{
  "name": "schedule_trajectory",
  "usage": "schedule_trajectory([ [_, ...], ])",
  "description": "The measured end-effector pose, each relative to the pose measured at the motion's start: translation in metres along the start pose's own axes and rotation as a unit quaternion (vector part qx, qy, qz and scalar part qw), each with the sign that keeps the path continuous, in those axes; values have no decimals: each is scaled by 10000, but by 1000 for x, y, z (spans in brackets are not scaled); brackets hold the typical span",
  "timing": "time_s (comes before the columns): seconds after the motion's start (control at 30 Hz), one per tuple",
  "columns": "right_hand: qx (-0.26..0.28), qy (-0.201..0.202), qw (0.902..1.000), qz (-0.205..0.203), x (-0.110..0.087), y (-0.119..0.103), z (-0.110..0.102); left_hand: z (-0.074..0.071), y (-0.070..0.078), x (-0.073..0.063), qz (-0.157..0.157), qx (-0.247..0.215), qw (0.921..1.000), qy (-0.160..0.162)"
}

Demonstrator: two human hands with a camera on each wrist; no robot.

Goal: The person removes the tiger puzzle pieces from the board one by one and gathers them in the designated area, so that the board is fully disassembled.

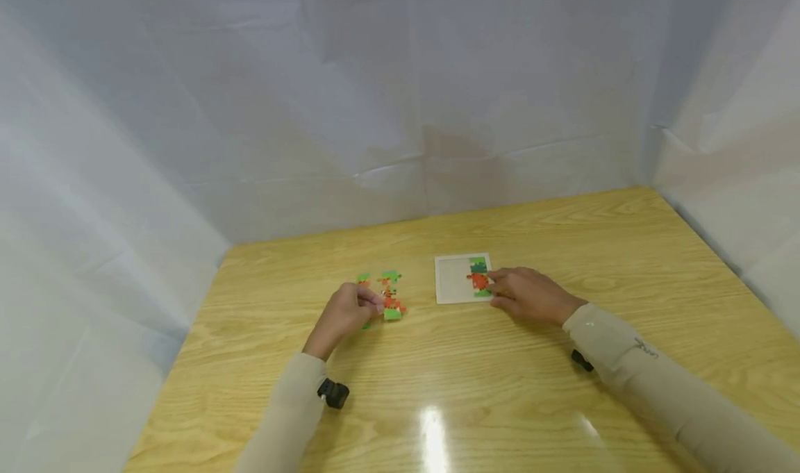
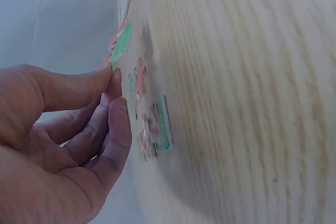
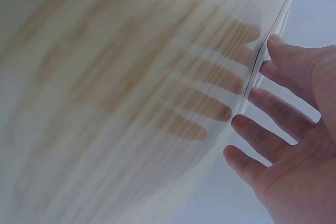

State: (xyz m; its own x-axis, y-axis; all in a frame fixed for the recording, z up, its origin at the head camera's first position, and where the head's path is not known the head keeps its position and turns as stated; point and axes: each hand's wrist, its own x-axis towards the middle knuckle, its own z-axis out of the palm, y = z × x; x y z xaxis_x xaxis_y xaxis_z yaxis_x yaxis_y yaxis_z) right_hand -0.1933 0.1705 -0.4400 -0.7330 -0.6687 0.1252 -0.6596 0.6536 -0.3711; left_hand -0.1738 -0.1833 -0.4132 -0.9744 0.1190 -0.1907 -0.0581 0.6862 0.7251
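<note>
My left hand [image 1: 344, 314] pinches a red and green jigsaw piece [image 2: 122, 40] between thumb and fingertips, held just above the table. Beneath and around that hand lie several loose jigsaw pieces [image 1: 390, 276], partly hidden by it. A white square puzzle tray [image 1: 453, 278] sits to the right, with red and green pieces [image 1: 479, 280] fitted along its right side. At the tray's right edge rests my right hand [image 1: 530, 295]; in the right wrist view its fingers [image 3: 283, 114] are spread and fairly straight, the fingertips at the edge.
The wooden table [image 1: 400, 389] runs back to a pale sheet [image 1: 375, 112] hung behind and at both sides. Each wrist wears a small black device, the left one [image 1: 334, 393] resting over the sleeve cuff.
</note>
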Motion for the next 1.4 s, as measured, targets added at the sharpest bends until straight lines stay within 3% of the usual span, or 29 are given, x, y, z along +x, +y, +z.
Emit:
schedule_trajectory([
  [0.23, 54, -9, 9999, 89, -3, 3, -1, 1, -4, -4, -116, 299, 9995, 54],
  [0.6, 247, -14, 9993, 266, -7, 4, -4, 4, -7, -5, 115, 764, 9969, 140],
  [1.2, 197, -27, 9996, 191, -9, 4, -4, 6, -4, -6, 180, 1026, 9942, 261],
  [1.4, 207, -38, 9996, 162, -9, 3, -3, 6, 1, -5, 372, 1051, 9931, 364],
])
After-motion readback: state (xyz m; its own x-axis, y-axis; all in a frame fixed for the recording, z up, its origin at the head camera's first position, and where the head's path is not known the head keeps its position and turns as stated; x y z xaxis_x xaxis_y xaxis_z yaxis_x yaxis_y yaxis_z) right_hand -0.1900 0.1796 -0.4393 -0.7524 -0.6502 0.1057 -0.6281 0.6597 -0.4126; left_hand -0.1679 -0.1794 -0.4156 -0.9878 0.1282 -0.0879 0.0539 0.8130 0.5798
